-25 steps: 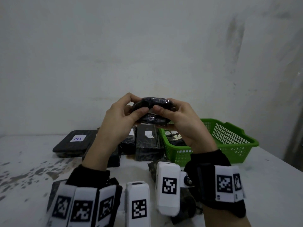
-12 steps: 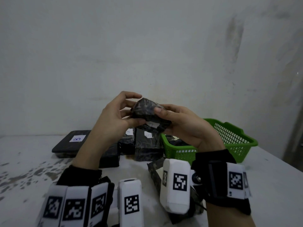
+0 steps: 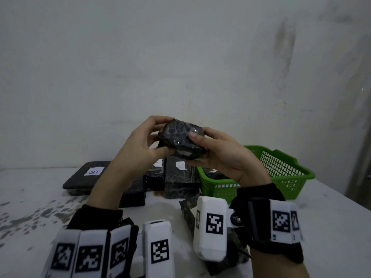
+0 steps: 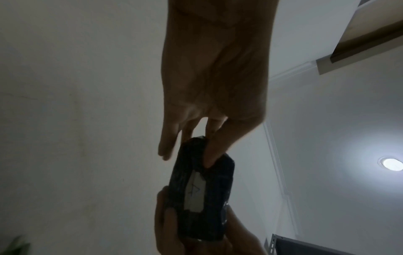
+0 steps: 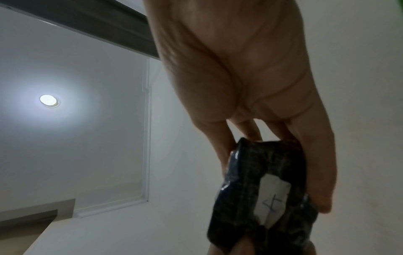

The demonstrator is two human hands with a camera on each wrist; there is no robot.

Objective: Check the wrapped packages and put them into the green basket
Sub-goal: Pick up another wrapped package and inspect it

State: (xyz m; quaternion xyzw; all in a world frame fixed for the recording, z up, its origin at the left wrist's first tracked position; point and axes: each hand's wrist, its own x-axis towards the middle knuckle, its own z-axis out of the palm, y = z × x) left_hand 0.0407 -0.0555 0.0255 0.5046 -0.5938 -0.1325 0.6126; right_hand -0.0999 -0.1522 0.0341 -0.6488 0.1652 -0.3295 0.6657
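Note:
A small black wrapped package (image 3: pixel 180 139) is held up in front of the wall, above the table. My left hand (image 3: pixel 148 143) grips its left end between thumb and fingers. My right hand (image 3: pixel 210 149) grips its right end, thumb on top. Both wrist views show the package's underside (image 4: pixel 202 193) (image 5: pixel 259 189) with a white paper label. The green basket (image 3: pixel 281 171) stands on the table at the right, just below my right hand, with a dark package partly visible inside.
Several more black wrapped packages (image 3: pixel 178 177) with white labels lie behind my hands, left of the basket; a flat one marked B (image 3: pixel 88 177) lies farthest left. Another dark package (image 3: pixel 188 207) lies near my right wrist. The grey wall rises behind the white table (image 3: pixel 331 217).
Both hands have turned the package over, from lying flat to its broad dark face toward me. My right hand dropped lower and rolled palm-up.

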